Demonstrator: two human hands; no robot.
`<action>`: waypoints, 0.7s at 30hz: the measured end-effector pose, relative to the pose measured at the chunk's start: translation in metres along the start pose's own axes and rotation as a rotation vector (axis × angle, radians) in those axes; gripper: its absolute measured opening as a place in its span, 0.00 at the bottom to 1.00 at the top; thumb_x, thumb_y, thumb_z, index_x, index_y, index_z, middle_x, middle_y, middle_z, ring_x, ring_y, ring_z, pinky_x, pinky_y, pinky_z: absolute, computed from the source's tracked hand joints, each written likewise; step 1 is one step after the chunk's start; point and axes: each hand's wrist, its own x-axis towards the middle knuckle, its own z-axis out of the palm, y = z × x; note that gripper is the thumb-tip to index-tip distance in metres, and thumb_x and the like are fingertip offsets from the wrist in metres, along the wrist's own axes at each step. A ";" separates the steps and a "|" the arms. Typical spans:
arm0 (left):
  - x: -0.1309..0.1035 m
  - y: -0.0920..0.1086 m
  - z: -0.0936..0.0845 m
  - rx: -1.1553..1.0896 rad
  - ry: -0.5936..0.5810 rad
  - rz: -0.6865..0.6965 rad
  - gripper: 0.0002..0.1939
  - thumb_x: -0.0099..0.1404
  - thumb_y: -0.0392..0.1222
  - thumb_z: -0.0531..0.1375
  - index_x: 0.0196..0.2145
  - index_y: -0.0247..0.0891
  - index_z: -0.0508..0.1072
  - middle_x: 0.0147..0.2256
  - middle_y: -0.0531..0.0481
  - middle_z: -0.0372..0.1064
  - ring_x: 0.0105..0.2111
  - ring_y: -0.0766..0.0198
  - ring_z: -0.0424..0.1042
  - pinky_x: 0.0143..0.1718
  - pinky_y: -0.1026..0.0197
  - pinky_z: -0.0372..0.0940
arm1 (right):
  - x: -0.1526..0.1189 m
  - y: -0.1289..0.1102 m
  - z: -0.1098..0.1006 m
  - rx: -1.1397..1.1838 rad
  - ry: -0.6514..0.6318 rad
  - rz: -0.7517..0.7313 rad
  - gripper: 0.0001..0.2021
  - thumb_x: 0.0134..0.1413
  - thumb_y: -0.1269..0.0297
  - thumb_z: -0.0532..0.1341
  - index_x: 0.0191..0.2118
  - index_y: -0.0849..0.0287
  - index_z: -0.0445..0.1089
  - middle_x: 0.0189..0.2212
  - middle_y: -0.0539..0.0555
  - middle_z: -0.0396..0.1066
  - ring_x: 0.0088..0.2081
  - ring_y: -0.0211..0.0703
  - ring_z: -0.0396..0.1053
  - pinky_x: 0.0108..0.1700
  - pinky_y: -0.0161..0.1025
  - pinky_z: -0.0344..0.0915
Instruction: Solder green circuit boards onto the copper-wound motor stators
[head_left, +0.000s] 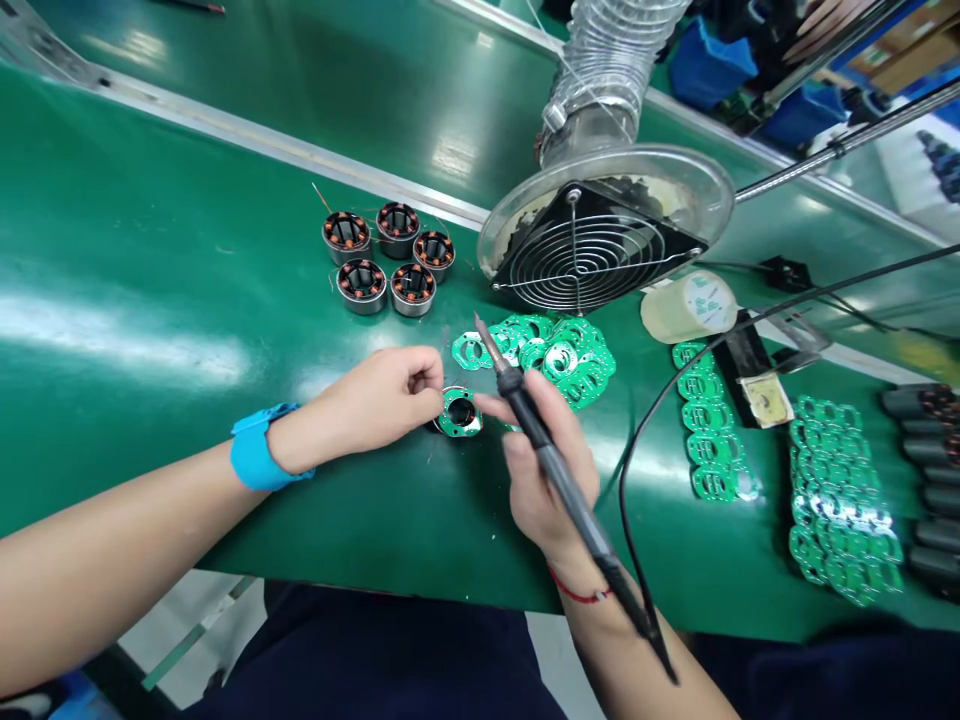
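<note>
A green ring-shaped circuit board [471, 428] sits on top of a dark round part, probably a motor stator, on the green bench in front of me. My left hand [390, 400], with a blue wristband, is closed in a pinch at the board's left edge; what lies between the fingertips is hidden. My right hand [551, 475] holds a soldering iron [556, 468] with a grey and black handle. The iron's tip points up and away to the left, above the bench. A finger of this hand reaches toward the board's right side.
Several copper-wound stators [361, 285] stand farther back. Loose green boards [574, 365] are heaped under a fume extractor [600, 240]. To the right are a row of boards [709, 430], a pale round container [690, 305], a yellow sponge [766, 400], stacked boards [844, 500] and the iron's cable [626, 500].
</note>
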 end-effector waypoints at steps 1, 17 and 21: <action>0.001 0.000 0.001 0.010 0.004 0.002 0.04 0.53 0.41 0.53 0.23 0.39 0.62 0.20 0.59 0.55 0.22 0.69 0.55 0.24 0.62 0.52 | 0.003 -0.001 0.002 -0.042 -0.067 -0.020 0.24 0.67 0.67 0.55 0.66 0.48 0.56 0.48 0.55 0.77 0.50 0.48 0.76 0.51 0.50 0.73; -0.018 -0.012 -0.002 0.242 -0.015 0.323 0.08 0.67 0.38 0.52 0.31 0.37 0.68 0.31 0.52 0.65 0.32 0.65 0.63 0.35 0.60 0.57 | 0.006 0.008 0.006 -0.227 -0.189 -0.040 0.27 0.61 0.63 0.62 0.64 0.52 0.55 0.46 0.58 0.74 0.47 0.51 0.74 0.47 0.50 0.73; -0.013 -0.007 0.001 -0.026 0.032 0.270 0.07 0.64 0.38 0.54 0.32 0.37 0.71 0.29 0.54 0.66 0.28 0.68 0.63 0.31 0.64 0.58 | 0.006 0.004 0.009 -0.266 -0.185 -0.102 0.28 0.61 0.58 0.63 0.63 0.53 0.55 0.47 0.60 0.74 0.48 0.53 0.73 0.47 0.51 0.73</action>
